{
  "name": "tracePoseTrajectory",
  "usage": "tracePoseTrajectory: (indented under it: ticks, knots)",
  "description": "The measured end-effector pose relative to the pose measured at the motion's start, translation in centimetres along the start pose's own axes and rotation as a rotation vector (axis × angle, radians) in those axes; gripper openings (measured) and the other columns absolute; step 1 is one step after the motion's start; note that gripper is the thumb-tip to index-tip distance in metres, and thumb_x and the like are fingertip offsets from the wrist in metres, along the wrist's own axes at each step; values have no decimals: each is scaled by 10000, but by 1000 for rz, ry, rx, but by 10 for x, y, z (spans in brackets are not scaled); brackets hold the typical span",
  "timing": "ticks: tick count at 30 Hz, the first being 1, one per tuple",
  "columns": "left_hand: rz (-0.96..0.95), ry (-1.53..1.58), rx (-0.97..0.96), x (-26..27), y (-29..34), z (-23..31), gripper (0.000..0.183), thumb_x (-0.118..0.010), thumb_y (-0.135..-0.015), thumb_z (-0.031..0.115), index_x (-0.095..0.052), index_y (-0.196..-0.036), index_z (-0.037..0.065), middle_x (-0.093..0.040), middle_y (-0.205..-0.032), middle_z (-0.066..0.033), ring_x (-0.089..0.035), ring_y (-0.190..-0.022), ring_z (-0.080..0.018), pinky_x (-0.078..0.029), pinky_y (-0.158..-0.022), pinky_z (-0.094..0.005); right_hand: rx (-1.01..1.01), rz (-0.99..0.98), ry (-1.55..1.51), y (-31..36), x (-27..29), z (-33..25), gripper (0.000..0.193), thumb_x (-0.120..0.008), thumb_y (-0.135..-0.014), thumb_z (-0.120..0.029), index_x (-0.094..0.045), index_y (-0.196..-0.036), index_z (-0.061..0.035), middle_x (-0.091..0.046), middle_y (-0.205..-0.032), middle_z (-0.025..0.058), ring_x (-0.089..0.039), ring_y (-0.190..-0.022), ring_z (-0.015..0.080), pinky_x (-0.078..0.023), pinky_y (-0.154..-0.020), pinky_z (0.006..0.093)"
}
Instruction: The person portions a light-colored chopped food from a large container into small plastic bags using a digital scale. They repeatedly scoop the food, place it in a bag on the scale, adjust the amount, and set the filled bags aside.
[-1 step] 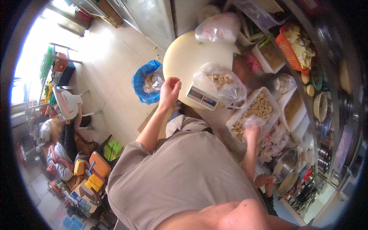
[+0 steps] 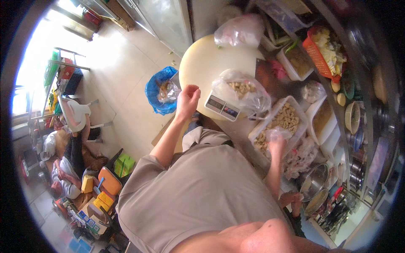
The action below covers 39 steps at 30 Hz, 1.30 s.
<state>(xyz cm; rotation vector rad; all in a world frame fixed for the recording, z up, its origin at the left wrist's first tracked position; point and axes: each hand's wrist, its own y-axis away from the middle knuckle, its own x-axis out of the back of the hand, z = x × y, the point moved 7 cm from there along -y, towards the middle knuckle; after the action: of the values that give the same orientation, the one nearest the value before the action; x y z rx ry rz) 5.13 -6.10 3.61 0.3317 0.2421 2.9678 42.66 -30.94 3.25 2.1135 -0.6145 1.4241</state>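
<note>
My left hand [image 2: 188, 100] is raised beside the round table's near-left edge, left of a white kitchen scale [image 2: 222, 107]. Its fingers are curled in, with nothing visible in them. On the scale sits an open clear plastic bag [image 2: 260, 98] holding pale, chunky food pieces [image 2: 241, 87]. At the right, my right hand [image 2: 277, 146] reaches into a white rectangular tub [image 2: 300, 110] of similar pale pieces [image 2: 287, 117]. Crumpled clear plastic [image 2: 279, 134] is at its fingers, seemingly gripped, and touches the pieces. The fingertips are hidden behind it.
A blue-lined bin [image 2: 152, 93] stands left of the cream round table [image 2: 202, 57]. A filled plastic bag [image 2: 239, 30] lies at the table's far side. More tubs [image 2: 324, 116], an orange basket [image 2: 314, 50] and metal bowls [image 2: 315, 181] crowd the right. Another person [image 2: 67, 173] is at far left.
</note>
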Motion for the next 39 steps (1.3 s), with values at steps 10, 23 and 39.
tracePoseTrajectory:
  ticks: [10, 23, 39]
  knots:
    - [-207, -112, 35, -25, 3, 1, 219, -599, -877, 157, -595, -969, -41, -641, -809, -79, -608, -753, -136, -491, -696, -275, 177, -108, 17, -13, -47, -24, 247, -620, -822, -176, -644, -993, 0, -652, -900, 225, -635, -854, 373, -496, -735, 435]
    - [-213, -224, 12, -20, 15, 15, 227, -604, -877, 184, -616, -947, -31, -658, -796, -116, -616, -753, -159, -494, -708, -301, 476, 4, -619, -31, 76, -134, 338, -619, -843, -76, -575, -1177, -46, -615, -1042, 132, -598, -913, 268, -480, -844, 365]
    - [39, -92, 7, 30, 24, -13, 210, -593, -871, 144, -597, -1005, -19, -647, -752, -110, -621, -682, -156, -504, -649, -292, -30, 3, -584, -43, 78, -68, 363, -661, -810, -59, -585, -1164, -30, -662, -981, 106, -634, -848, 195, -515, -732, 308]
